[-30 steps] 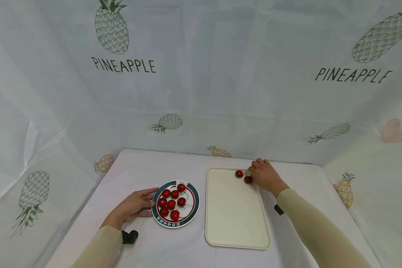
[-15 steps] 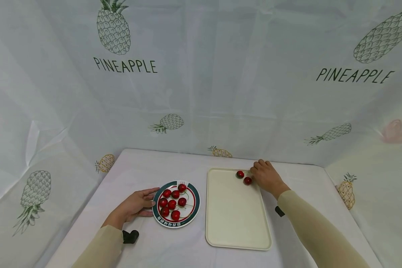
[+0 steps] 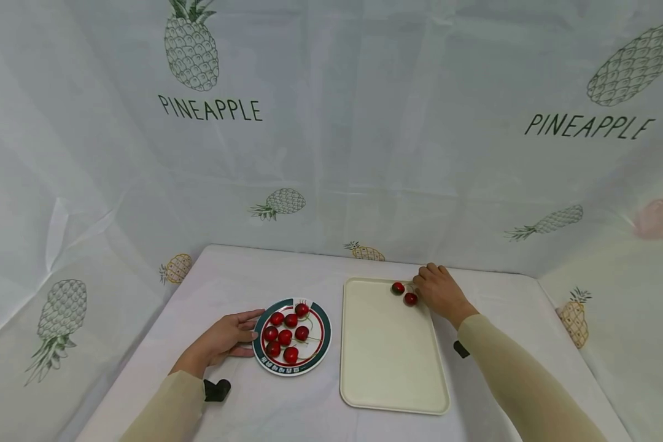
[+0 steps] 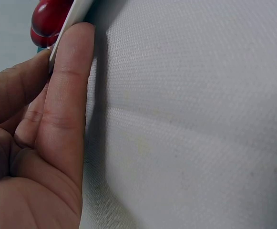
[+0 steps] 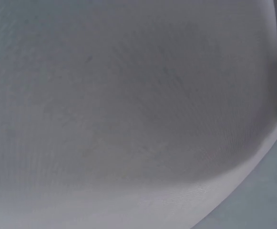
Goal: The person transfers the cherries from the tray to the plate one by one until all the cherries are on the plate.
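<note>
Cherries are what the work turns on, and most of them sit close to the person: 7 of them on the round plate (image 3: 317, 350) with the dark green rim, near the front of the white cloth-covered table (image 3: 243, 405). The left hand (image 3: 221, 339) rests against that plate's left edge with fingers fairly straight, steadying it; the left wrist view shows a fingertip laid flat along the rim. Just right of the plate lies the cream tray (image 3: 387, 368), mostly bare. Farther back, at its far right corner, 2 cherries (image 3: 404, 293) lie side by side, and the right hand (image 3: 439, 293) sits just beside the nearer one, fingers curled toward it; whether they pinch its stem I cannot tell. My reading is that the step in hand is setting this cherry down on the tray, and the next move calls for letting go cleanly and going back to the plate. Compared with 1 second ago, little differs: both hands stay put and the 2 cherries have hardly shifted. Behind everything hangs the pineapple-printed sheet (image 3: 331, 153).
</note>
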`<state>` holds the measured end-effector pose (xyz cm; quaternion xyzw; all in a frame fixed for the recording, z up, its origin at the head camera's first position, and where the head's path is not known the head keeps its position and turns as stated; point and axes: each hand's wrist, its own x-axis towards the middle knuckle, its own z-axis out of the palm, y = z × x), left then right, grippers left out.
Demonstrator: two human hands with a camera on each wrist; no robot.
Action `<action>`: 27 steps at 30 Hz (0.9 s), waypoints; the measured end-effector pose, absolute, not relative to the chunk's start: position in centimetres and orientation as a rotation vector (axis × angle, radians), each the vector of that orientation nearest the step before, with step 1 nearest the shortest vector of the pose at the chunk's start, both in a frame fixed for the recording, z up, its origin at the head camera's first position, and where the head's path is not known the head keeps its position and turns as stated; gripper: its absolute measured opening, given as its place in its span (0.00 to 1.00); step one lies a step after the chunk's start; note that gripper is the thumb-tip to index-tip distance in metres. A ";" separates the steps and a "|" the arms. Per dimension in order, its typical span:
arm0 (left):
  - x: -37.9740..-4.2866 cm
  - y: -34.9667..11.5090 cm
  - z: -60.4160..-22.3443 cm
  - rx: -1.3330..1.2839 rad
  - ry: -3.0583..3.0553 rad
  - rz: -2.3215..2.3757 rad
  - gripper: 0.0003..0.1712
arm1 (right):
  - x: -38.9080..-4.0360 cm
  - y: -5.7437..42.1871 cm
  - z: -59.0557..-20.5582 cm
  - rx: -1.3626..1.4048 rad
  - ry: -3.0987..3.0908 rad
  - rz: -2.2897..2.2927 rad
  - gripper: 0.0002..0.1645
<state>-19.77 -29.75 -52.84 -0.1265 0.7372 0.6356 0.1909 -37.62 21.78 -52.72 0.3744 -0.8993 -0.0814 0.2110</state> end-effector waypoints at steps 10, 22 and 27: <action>-19.9 -29.3 -53.0 -0.377 2.068 1.791 0.34 | -37.4 21.7 -52.9 1.006 -2.538 -0.286 0.08; -19.9 -29.4 -52.9 -0.376 2.093 1.784 0.34 | -37.8 21.4 -52.5 1.007 -2.493 -0.306 0.11; -19.9 -29.6 -53.0 -0.393 2.094 1.777 0.35 | -37.7 20.7 -51.7 1.018 -2.481 -0.282 0.12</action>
